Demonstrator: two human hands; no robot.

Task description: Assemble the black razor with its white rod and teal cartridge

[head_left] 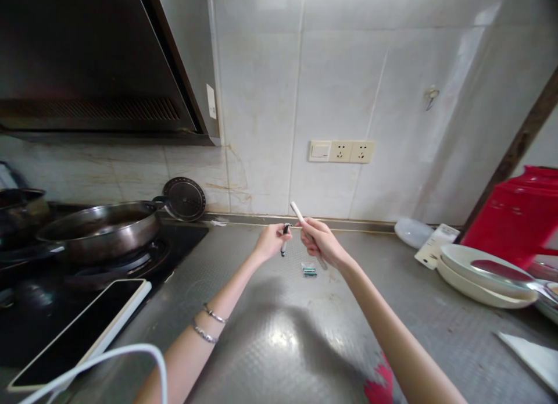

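Note:
My left hand [271,242] pinches a small black-and-white piece [285,241] between thumb and fingers, upright above the metal counter. I cannot make out its exact kind. Just to the right, my right hand [321,241] is closed around a slim white stick-like handle [297,211]. The handle's upper end points up and to the left, and its lower part is hidden by the fingers. Below the hands, a small green-and-white item [309,271], seemingly in clear plastic, lies on the counter [261,334].
On the left, a steel pan [102,232] stands on the black stove near a phone [82,337] and a white cable [131,349]. Stacked plates [483,276], a white card [436,247] and a red container [514,212] are at the right. A range hood [87,61] hangs upper left.

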